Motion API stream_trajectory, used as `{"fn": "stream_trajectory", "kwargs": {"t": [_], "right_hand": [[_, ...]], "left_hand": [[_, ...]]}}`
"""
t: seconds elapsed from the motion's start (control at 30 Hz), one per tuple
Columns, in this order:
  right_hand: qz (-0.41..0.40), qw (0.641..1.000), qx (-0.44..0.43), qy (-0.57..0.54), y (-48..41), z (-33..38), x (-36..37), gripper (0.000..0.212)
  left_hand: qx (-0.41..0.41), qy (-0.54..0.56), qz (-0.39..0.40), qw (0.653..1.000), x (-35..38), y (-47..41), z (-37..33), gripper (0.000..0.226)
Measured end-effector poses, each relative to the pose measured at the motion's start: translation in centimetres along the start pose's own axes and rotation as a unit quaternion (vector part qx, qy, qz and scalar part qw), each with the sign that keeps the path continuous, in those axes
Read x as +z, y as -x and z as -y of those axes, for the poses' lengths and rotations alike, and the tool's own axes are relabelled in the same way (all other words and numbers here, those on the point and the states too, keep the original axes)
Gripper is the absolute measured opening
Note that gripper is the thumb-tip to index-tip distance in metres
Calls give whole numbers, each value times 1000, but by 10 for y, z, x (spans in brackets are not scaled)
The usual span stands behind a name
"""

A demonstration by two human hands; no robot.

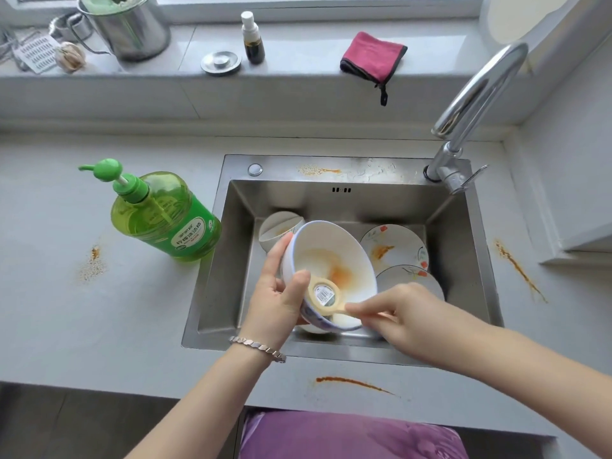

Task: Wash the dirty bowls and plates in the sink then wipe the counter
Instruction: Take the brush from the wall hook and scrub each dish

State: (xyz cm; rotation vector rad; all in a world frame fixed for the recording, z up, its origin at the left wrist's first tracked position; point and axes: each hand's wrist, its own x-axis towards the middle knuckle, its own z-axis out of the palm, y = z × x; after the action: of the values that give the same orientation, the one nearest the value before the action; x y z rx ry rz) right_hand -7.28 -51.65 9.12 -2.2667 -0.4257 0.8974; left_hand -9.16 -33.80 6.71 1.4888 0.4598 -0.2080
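Bowl (331,256): white, blue-patterned, showing orange smear inside.
Left hand (278,299): gripping its rim.
Right hand (407,313): pinching a cream brush (323,294).

1. Bright, even daylight falls from the top of the view, where the pale windowsill (298,44) lies, and the desk (49,309) looks washed out.
2. Shadows are weak and soft-edged. The walls of the sink (231,243) are greyer than the desk around them.
3. Glare streaks run along the faucet (480,91) and the steel pot (132,31), and the soap bottle (165,223) glows with light passing through it.
4. Wide-angle distortion bows the windowsill and desk edges toward the corners.
5. The picture is slightly soft all over, and fine detail smears at the bottom edge and in the corners.
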Motion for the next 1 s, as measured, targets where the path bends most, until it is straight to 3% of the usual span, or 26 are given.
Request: {"fn": "stream_trajectory", "kwargs": {"t": [0.07, 0.17, 0.3, 0.4, 0.5, 0.6, 0.67, 0.77, 0.83, 0.9, 1.0], "right_hand": [[-40, 999, -11, -25, -8, -1, -5, 25], [-93, 995, 23, 30, -15, -15, -18, 28], [-19, 999, -3, 35, 2, -9, -5, 28], [-58, 998, -37, 8, -6, -3, -9, 28], [-100, 994, 16, 40, -14, -20, -22, 30], [-34, 998, 37, 26, -1, -18, -12, 27], [-24, 1000, -7, -19, 3, -4, -3, 26], [-99, 995, -24, -1, -9, -11, -13, 28], [-126, 990, -2, 67, -11, -20, -16, 31], [-95, 991, -6, 94, -4, -19, -8, 32], [-49, 998, -46, 9, 0, -2, 2, 31]], "left_hand": [[1, -7, 22, 1000, 7, 3, 1, 47], [-1, -9, 26, 1000, 9, 3, -5, 46], [0, -17, 1, 1000, 5, -4, -8, 49], [-2, -39, 29, 999, 14, -2, -6, 51], [0, -28, 39, 999, 12, -2, -10, 48], [2, -11, 18, 1000, 6, -7, -15, 49], [11, -29, 31, 999, 9, -5, -14, 50], [13, -27, 62, 998, 11, 0, -9, 53], [14, -19, 60, 998, 7, 0, -10, 51], [16, -19, 29, 999, 2, -4, -10, 48], [25, -51, 20, 998, 0, -5, -11, 51]]}}
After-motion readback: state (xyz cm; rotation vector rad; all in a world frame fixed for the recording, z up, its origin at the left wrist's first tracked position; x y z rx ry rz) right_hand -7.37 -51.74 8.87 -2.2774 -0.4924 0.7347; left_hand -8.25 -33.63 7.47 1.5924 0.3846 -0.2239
